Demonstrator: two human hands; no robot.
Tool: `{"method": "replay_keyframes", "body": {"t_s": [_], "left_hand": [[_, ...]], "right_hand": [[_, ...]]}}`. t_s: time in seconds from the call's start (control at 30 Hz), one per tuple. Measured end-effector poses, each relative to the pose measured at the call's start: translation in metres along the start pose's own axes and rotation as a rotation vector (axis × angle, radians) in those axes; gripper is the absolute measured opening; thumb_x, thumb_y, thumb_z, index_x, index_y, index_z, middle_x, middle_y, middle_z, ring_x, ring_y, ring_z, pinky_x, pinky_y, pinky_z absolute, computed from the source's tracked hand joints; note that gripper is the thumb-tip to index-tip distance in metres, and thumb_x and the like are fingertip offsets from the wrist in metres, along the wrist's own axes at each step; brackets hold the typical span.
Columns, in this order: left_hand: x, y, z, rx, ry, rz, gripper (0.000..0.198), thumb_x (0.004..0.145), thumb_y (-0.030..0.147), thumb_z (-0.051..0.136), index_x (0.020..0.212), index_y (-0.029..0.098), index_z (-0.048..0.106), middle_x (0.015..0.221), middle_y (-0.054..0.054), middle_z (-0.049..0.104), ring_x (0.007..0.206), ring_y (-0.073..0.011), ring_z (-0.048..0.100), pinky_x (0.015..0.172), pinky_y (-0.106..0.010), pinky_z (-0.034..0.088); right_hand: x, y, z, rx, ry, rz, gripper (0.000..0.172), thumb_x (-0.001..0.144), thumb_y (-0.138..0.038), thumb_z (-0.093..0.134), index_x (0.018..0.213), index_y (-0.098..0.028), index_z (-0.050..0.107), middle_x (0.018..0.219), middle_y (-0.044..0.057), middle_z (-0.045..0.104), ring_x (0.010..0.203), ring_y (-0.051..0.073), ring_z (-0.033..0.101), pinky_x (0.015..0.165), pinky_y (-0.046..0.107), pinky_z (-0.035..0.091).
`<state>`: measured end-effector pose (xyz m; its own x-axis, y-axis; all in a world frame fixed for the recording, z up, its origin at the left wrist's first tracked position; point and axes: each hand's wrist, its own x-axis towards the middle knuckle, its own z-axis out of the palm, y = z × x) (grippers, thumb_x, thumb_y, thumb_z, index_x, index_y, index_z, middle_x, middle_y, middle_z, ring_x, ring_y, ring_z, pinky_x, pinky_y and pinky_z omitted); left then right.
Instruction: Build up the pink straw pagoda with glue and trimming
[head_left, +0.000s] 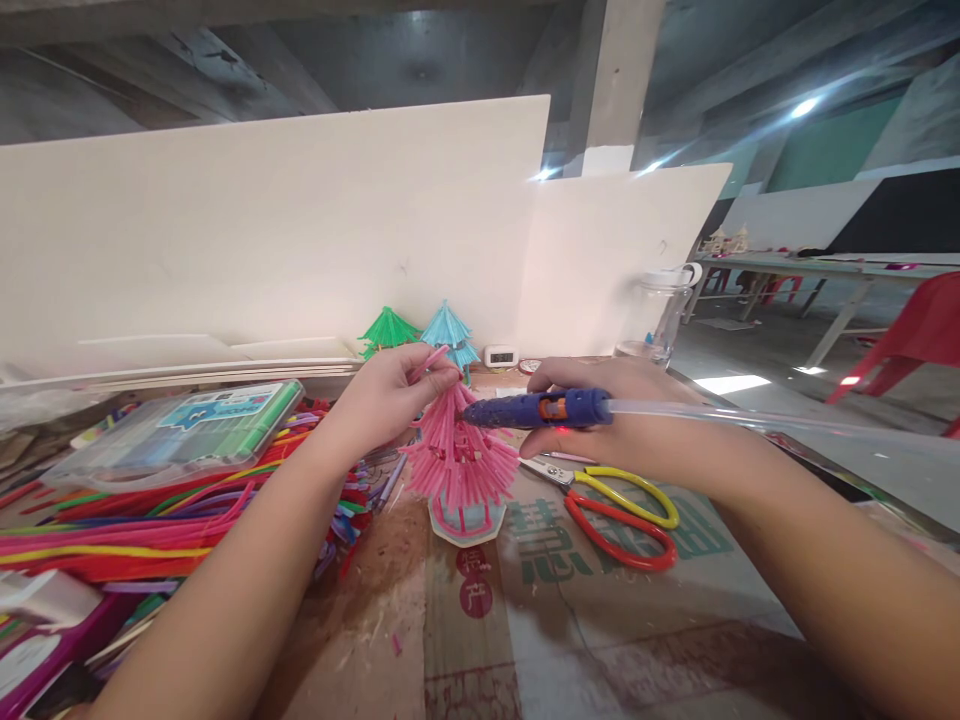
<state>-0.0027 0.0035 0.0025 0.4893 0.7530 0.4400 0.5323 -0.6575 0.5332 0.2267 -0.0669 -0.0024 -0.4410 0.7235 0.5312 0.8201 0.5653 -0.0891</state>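
A pink tiered pagoda model [463, 460] stands upright on a pale blue base with a white edge. My left hand [405, 390] is at its top left, fingers pinched around a short pink pipe cleaner piece [429, 364]. From the right, my right hand [600, 400] grips a dark blue glue gun [536, 408], its nozzle against or very near the upper roof. A clear glue stick [697, 412] extends from the gun's back end. Below my right hand lie scissors [622, 510] with one yellow and one red handle.
Green [388, 328] and light blue [448, 335] pagoda models stand behind. Colourful pipe cleaners [150, 530] and a marker case [187, 430] cover the left side. A small white clock [501, 356] and a clear bottle [652, 315] stand at the back, before a white board [262, 220].
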Motion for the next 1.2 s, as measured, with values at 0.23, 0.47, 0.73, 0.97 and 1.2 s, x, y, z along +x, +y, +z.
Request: {"method": "replay_keyframes", "body": {"t_s": [0.23, 0.47, 0.73, 0.97, 1.2], "left_hand": [[-0.0002, 0.0003, 0.0003, -0.039, 0.001, -0.014, 0.033, 0.083, 0.043, 0.052, 0.077, 0.014, 0.067, 0.072, -0.002, 0.064, 0.068, -0.0162, 0.054, 0.064, -0.026, 0.038], [-0.0004, -0.0004, 0.0001, -0.004, 0.009, -0.003, 0.034, 0.083, 0.045, 0.052, 0.08, 0.015, 0.067, 0.073, -0.002, 0.062, 0.069, -0.0161, 0.054, 0.063, -0.026, 0.039], [-0.001, -0.0011, 0.0004, 0.021, 0.02, 0.008, 0.032, 0.084, 0.044, 0.052, 0.079, 0.016, 0.066, 0.074, -0.001, 0.063, 0.069, -0.0154, 0.054, 0.062, -0.025, 0.038], [-0.0013, -0.0004, 0.001, 0.043, 0.024, 0.006, 0.031, 0.083, 0.043, 0.053, 0.077, 0.015, 0.065, 0.071, 0.001, 0.059, 0.064, -0.013, 0.049, 0.058, -0.023, 0.034], [0.0002, -0.004, -0.001, 0.049, 0.028, -0.012, 0.033, 0.083, 0.044, 0.051, 0.078, 0.015, 0.066, 0.065, 0.001, 0.055, 0.062, -0.0134, 0.048, 0.057, -0.024, 0.035]], "right_hand": [[-0.0007, 0.0009, 0.0002, 0.027, 0.037, 0.012, 0.038, 0.075, -0.059, 0.063, 0.092, -0.026, 0.063, 0.071, -0.001, 0.069, 0.064, 0.019, 0.062, 0.058, 0.027, 0.038], [-0.0001, 0.0006, 0.0002, 0.013, 0.053, 0.051, 0.041, 0.073, -0.062, 0.062, 0.093, -0.026, 0.063, 0.064, -0.002, 0.066, 0.058, 0.019, 0.06, 0.057, 0.027, 0.038], [-0.0006, 0.001, 0.0023, -0.026, 0.08, 0.061, 0.044, 0.075, -0.065, 0.058, 0.096, -0.027, 0.062, 0.065, 0.0, 0.067, 0.058, 0.019, 0.059, 0.058, 0.029, 0.037], [-0.0006, -0.0015, 0.0008, 0.022, 0.086, 0.098, 0.04, 0.074, -0.06, 0.062, 0.095, -0.025, 0.062, 0.064, -0.003, 0.064, 0.053, 0.014, 0.054, 0.055, 0.025, 0.036], [-0.0019, 0.0039, 0.0, 0.13, 0.05, 0.078, 0.04, 0.076, -0.058, 0.06, 0.096, -0.024, 0.062, 0.069, -0.002, 0.064, 0.055, 0.013, 0.052, 0.054, 0.023, 0.038]]}}
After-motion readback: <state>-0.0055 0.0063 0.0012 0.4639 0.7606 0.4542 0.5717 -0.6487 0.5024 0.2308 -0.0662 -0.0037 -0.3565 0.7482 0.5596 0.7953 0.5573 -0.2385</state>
